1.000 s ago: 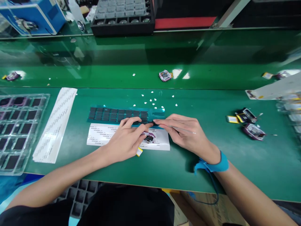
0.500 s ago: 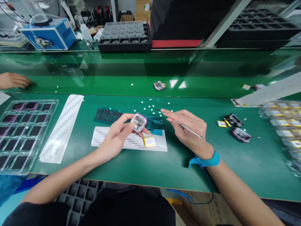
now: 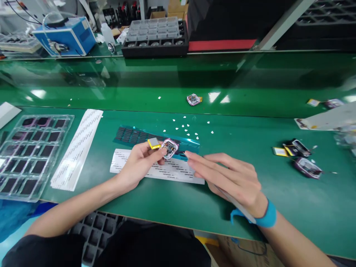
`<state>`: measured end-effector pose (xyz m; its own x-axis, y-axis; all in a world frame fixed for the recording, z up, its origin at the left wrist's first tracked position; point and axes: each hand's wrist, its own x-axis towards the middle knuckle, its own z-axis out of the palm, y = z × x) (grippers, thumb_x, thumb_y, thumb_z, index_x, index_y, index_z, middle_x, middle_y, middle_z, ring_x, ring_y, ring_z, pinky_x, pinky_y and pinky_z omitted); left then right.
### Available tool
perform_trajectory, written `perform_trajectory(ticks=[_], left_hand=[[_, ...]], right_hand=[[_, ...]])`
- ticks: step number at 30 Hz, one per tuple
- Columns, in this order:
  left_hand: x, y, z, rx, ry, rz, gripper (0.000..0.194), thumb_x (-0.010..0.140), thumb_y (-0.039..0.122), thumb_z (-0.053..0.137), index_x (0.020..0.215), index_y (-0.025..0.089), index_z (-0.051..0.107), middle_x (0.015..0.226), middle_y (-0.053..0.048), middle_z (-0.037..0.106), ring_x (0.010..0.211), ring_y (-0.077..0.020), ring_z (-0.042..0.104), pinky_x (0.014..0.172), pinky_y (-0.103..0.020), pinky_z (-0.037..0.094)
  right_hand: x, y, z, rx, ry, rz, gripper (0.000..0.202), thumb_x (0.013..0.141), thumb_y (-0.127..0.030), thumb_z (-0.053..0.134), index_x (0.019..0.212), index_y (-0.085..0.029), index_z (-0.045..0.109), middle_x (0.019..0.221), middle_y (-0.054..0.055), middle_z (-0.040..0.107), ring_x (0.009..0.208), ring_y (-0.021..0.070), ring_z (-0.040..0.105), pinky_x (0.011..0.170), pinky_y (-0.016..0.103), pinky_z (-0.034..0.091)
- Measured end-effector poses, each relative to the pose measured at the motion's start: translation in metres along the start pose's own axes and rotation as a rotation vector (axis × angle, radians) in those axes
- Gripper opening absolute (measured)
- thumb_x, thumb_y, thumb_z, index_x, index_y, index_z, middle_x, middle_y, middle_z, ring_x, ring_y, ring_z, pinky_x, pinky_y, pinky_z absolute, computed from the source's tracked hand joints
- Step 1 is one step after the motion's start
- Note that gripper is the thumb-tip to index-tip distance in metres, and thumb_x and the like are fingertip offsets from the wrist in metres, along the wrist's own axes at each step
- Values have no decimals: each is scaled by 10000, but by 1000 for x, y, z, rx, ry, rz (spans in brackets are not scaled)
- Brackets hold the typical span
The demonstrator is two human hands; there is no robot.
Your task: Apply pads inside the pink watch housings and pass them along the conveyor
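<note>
My left hand (image 3: 139,159) pinches a small square device housing (image 3: 169,149) with its circuit side facing up. A yellow-edged battery (image 3: 154,143) lies at the fingers, left of the housing. My right hand (image 3: 230,178) holds thin metal tweezers (image 3: 236,204), their tip close to the housing's right side. Under the hands are a white printed strip (image 3: 172,171) and a blue film sheet (image 3: 133,135) with dark pieces. Small white stickers (image 3: 188,135) lie scattered behind the hands.
A clear tray (image 3: 33,155) of dark screens and white strips (image 3: 78,148) lie at left. Another housing (image 3: 193,99) sits behind the stickers. At right are opened housings (image 3: 307,167) and a battery (image 3: 280,151). A blue machine (image 3: 69,39) stands on the shelf.
The battery has swung from right below the housing to its left. My right hand has moved down and turned, its tweezers now near the housing. The co-worker's hand at left is gone from view.
</note>
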<state>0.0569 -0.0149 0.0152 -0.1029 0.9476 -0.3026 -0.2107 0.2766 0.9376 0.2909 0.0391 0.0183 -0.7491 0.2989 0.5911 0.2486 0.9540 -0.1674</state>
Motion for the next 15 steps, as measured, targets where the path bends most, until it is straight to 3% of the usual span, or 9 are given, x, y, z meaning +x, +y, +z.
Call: perform_trajectory(ticks=[3,7,12,15], left_hand=[[0,1,1,-49,54,34,268,754,274,833,911,184,636,786,25,675,640,-122,659,668,-280,584],[-2,1,4,-93,122,22,327,725,253,821,736,191,500,769,38,640,672,-113,641,723,-330,648],[-1,0,4,-82,104,-16,363,722,257,785,692,197,428,705,50,546,654,-108,565,672,-330,640],[-1,0,4,-8,103,4,383,720,252,773,668,198,398,642,70,458,579,-79,463,591,-263,573]], right_hand=[[1,-6,1,12,-31,-41,403,990,-74,604,1375,-194,610,1214,70,762,894,204,751,753,348,668],[3,-8,7,1,-6,-89,286,962,-88,668,1231,-182,683,1186,64,773,880,185,755,718,310,658],[3,-6,13,3,-11,-90,209,974,-80,634,1162,-144,701,1214,89,761,908,199,744,730,320,658],[2,-6,15,20,-9,-86,224,980,-83,624,1187,-135,693,1215,101,761,906,205,740,727,327,660]])
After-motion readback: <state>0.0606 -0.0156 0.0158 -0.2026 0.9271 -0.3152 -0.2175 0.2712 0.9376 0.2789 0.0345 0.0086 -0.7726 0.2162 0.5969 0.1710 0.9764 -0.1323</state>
